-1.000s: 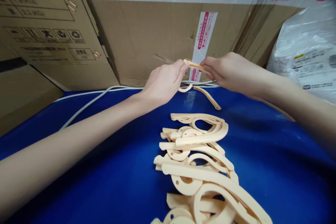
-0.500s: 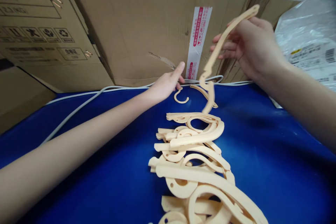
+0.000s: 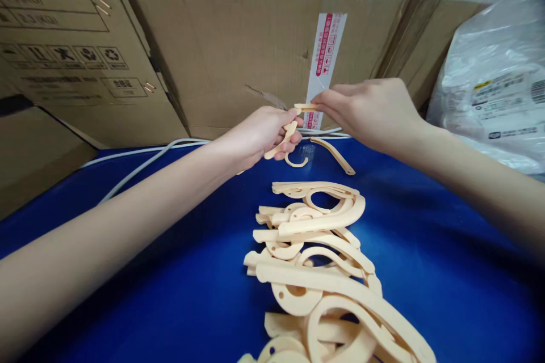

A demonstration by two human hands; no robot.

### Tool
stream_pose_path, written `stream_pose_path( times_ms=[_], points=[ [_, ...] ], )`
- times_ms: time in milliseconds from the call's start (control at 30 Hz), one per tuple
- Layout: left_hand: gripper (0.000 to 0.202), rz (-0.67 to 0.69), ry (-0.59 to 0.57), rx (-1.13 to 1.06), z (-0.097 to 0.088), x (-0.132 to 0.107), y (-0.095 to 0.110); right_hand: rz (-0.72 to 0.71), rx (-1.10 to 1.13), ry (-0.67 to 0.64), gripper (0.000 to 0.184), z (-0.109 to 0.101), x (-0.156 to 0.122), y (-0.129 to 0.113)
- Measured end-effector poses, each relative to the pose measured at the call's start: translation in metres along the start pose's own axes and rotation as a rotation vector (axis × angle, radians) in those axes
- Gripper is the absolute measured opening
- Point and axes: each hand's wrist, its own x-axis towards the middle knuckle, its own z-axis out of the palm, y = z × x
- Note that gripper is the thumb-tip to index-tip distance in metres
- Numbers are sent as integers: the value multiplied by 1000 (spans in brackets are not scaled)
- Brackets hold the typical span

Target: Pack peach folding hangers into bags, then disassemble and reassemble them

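- The two hands have come together: a moment ago the left hand (image 3: 272,131) was bare and the right hand (image 3: 368,108) held a piece up on its own; now both work at one spot, which I take to be closer, two-handed handling
- Right fingers clamped on the right end of a cream strip (image 3: 304,108); left thumb and fingers closed at its other end, with a lower length (image 3: 286,135) across them – whether the two are joined I cannot tell
- The strip sits above the far edge of the blue desk (image 3: 191,272), before the cardboard box (image 3: 221,57)
- It looks pale, smooth and slim, mostly covered by fingers
- Below it lie a hook (image 3: 303,163) and a curved arm (image 3: 334,156), apart from the row of pieces (image 3: 315,227) – matching cream, overlapping
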Motion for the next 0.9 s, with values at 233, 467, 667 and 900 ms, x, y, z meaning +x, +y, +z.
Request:
stream_pose_path(
  times_ms=[233, 467, 667, 900],
  points=[
    [30, -44, 43, 222, 7, -3, -5, -125, -118, -210, 33, 6, 3, -21],
    [28, 165, 258, 488, 1, 6, -17, -42, 220, -211, 25, 20, 25, -4],
    [27, 180, 305, 800, -33, 12, -24, 166, 429, -190, 38, 31, 27, 35],
    [25, 114, 322, 1019, -71, 21, -46, 77, 468, 45, 21, 27, -8, 40]
  ],
)
